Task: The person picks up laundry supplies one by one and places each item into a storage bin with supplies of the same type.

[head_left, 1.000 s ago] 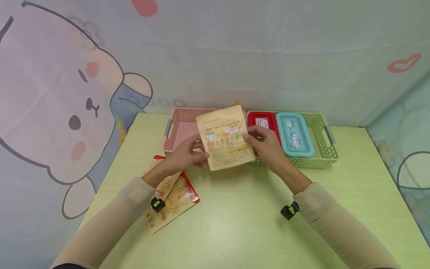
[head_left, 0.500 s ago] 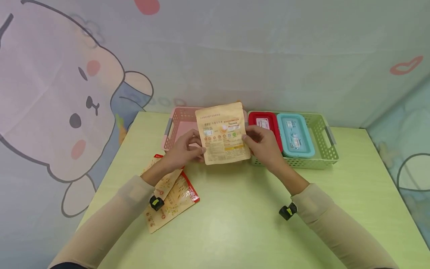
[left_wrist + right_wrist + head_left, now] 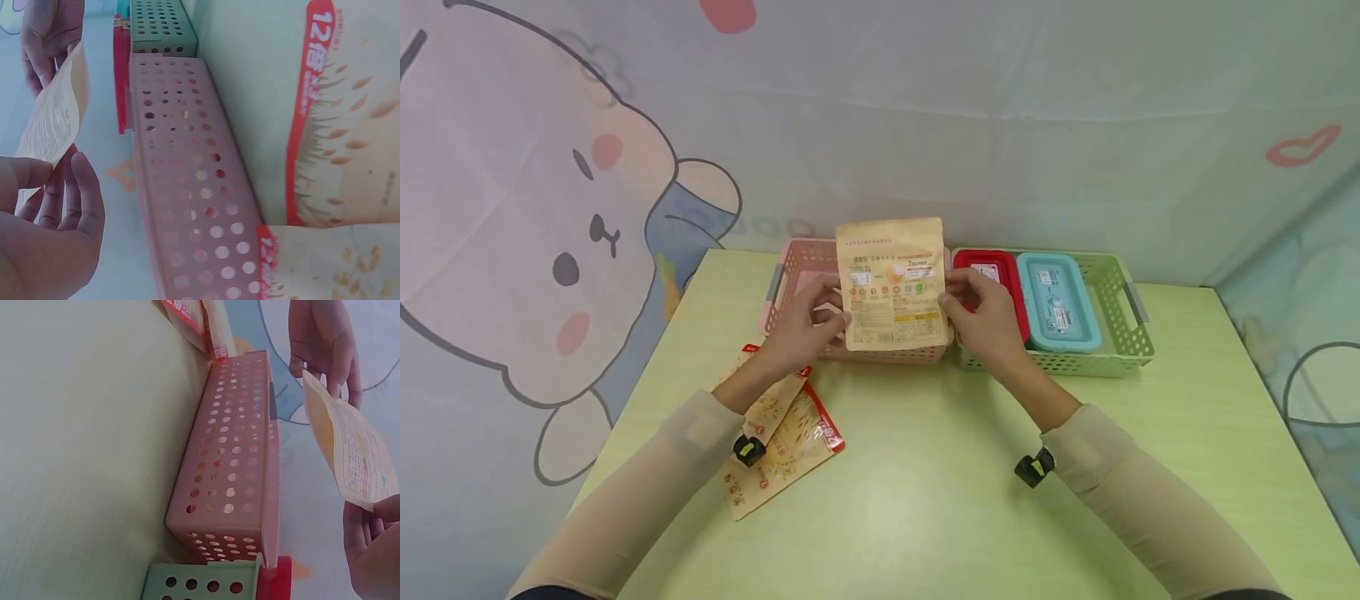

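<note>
A tan printed pouch [image 3: 893, 287] is held up nearly upright, its text side toward the head camera. My left hand [image 3: 808, 329] pinches its left edge between thumb and fingers; my right hand [image 3: 988, 321] pinches the right edge. In the left wrist view the pouch [image 3: 59, 109] appears thin and slightly bowed. Behind and below it is a pink perforated basket [image 3: 778, 287], partly hidden by the pouch and left hand. Two more tan pouches with red tops [image 3: 801, 446] lie overlapping on the table, under my left forearm.
Right of the pink basket stands a green basket [image 3: 1120, 300]. It holds a red-lidded box [image 3: 1015, 292] and a light blue box [image 3: 1060, 300]. A printed cloth [image 3: 1075, 125] hangs behind the light green table [image 3: 910, 483].
Both hands have raised the pouch a little and moved it slightly away from the body. The pouch has turned from tilted to nearly straight. The pouches on the table have not moved.
</note>
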### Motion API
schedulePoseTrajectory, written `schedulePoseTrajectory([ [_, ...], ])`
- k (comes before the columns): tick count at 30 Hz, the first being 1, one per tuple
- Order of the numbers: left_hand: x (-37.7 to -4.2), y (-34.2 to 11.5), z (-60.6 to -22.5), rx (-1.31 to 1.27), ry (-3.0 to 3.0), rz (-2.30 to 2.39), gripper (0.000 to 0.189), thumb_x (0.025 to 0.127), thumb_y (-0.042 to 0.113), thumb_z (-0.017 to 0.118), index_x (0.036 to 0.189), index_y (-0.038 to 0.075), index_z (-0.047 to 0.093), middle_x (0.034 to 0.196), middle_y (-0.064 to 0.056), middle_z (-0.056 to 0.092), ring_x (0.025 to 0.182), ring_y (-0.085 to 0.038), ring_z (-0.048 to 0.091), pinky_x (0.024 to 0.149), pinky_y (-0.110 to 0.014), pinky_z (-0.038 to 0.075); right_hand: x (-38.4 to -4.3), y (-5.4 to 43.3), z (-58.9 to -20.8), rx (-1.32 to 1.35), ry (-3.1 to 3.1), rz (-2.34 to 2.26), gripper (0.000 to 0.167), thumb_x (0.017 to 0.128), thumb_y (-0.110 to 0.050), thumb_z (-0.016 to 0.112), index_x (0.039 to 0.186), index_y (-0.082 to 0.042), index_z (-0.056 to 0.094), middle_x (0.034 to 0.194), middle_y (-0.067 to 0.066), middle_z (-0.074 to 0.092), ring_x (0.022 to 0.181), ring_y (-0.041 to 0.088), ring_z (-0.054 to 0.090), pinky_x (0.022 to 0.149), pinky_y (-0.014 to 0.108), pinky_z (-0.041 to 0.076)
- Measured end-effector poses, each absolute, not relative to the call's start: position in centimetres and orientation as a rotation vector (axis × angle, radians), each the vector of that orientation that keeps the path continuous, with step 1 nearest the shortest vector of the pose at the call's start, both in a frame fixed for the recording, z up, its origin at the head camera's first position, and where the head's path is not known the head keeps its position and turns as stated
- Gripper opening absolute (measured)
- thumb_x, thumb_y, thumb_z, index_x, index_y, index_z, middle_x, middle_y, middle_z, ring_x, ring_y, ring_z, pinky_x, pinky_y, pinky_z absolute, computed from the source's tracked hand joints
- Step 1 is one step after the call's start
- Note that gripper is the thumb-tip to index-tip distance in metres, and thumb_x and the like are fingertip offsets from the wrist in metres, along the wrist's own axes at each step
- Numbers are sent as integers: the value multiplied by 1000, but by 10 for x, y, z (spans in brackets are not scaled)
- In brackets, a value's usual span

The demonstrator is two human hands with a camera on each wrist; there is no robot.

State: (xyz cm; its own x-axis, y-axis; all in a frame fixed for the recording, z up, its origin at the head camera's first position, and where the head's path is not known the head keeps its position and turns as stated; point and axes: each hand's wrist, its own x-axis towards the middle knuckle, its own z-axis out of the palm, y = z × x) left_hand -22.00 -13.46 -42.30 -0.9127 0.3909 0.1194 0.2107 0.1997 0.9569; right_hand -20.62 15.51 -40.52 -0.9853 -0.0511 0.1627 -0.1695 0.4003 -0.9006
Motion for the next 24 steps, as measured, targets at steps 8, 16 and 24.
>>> schedulePoseTrajectory([
  [8,-220,-136,-407,554,2447,1749,43,108,7,60,149,5,47,117,-17,58,90,-31,67,75,-51,64,-211,148,-401,207,-2471,1682,31,103,-12,69,133,-8,62,120,7,64,111,26,63,103,42,55],
  [16,-228,-143,-389,542,2543,1740,43,107,7,62,149,7,51,117,-18,59,91,-31,66,71,-43,64,-219,136,-388,182,-2457,1647,36,104,-14,68,140,-9,64,123,6,67,108,23,62,89,33,60],
  [24,-237,-149,-378,459,2655,1753,41,107,10,63,147,8,55,115,-15,62,93,-26,65,72,-29,62,-224,125,-378,215,-2365,1850,38,107,-11,62,144,-4,62,122,10,63,109,24,63,84,33,63],
])
